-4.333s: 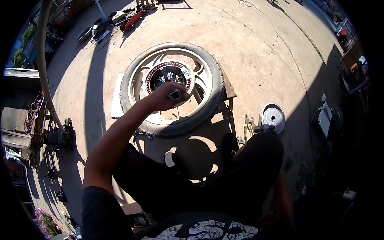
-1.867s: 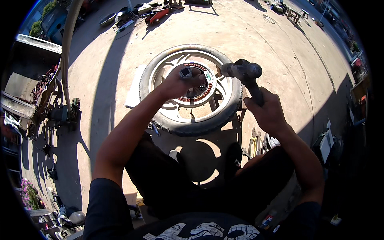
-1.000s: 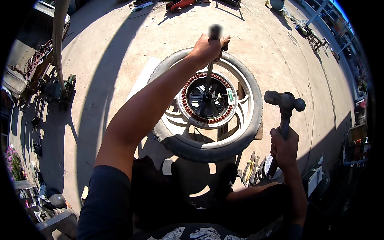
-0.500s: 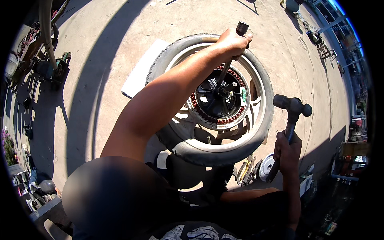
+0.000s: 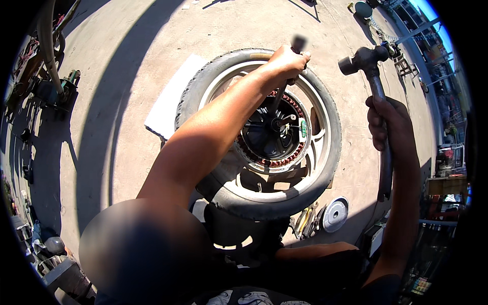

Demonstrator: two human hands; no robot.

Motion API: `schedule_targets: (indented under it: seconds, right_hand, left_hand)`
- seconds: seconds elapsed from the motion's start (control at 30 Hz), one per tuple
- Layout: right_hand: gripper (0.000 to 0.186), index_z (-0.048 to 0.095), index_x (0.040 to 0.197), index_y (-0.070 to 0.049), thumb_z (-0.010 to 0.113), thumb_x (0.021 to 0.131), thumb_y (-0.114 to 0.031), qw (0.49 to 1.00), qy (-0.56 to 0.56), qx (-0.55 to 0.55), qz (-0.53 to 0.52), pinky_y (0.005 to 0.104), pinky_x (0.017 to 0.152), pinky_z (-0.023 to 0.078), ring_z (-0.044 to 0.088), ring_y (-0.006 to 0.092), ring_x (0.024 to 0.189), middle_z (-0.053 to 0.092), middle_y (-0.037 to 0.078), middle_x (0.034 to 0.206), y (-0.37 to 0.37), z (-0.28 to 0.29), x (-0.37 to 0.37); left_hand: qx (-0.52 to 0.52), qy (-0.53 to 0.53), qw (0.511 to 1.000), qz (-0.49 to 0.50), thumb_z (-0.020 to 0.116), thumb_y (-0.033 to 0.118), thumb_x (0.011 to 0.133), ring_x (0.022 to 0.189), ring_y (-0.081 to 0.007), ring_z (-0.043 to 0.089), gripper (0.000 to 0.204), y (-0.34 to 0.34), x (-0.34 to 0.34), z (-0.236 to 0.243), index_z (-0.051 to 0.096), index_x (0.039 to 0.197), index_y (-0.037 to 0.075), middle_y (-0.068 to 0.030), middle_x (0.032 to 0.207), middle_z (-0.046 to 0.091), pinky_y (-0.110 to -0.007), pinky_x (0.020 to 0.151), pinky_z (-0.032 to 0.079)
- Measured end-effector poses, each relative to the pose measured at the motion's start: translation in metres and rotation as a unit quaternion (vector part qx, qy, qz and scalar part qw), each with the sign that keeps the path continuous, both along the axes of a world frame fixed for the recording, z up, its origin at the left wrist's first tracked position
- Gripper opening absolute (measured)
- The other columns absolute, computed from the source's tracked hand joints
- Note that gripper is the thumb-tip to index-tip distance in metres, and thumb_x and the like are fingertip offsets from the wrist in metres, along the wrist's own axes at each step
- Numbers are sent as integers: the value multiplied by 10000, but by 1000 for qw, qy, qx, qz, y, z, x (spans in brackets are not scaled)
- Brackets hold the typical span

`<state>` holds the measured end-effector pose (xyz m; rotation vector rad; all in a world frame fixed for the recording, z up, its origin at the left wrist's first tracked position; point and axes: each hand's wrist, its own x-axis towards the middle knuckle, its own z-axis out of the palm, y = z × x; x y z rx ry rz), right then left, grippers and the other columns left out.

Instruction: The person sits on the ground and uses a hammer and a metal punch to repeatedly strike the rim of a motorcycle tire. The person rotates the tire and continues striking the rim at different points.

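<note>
Wheel point(image 5: 277, 136) lay below left grip point(image 5: 291, 62), closed round bar point(image 5: 278, 100); right grip point(image 5: 389, 122), wrapped round hammer point(image 5: 376, 81), stood apart. Off-centre blow could have glanced onto left grip.

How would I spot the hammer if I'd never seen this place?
Find the big tyred wheel in the middle. To its upper right, the right hand grips the hammer. Unlike the straight bar in the left hand, it has a crosswise head with one rounded end.

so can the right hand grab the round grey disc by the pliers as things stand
Probably not yet: the right hand is closed around the hammer, though nothing appears to lie over the grey disc.
</note>
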<state>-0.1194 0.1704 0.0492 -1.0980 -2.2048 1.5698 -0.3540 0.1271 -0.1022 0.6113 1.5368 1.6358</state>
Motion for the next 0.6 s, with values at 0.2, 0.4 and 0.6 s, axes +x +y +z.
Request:
schedule_targets:
  seconds: [0.2, 0.4, 0.6]
  right_hand:
    - [330, 587, 1038, 19, 590, 954, -300, 998, -24, 6, 64, 158, 376, 388, 476, -9, 467, 568, -33, 692, 24, 21, -65]
    - [361, 576, 1091, 17, 565, 987, -328, 996, -28, 33, 74, 122, 352, 337, 409, -36, 456, 534, -51, 697, 32, 30, -99]
    - [355, 565, 1060, 25, 582, 981, -321, 992, -72, -22, 103, 117, 341, 389, 476, -29, 447, 557, -30, 671, 34, 34, -113]
  left_hand:
    - [3, -21, 1000, -8, 619, 286, 958, 433, -122, 419, 343, 1, 0, -6, 536, 711, 63, -6, 550, 464, -319, 395, 326]
    - [24, -16, 999, -15, 628, 305, 947, 447, -131, 427, 356, -3, -6, -11, 524, 714, 57, -15, 566, 464, -333, 410, 349]
    - [20, -45, 999, -4, 617, 277, 945, 444, -138, 430, 311, -3, -2, -8, 531, 743, 56, -12, 574, 468, -335, 412, 347]
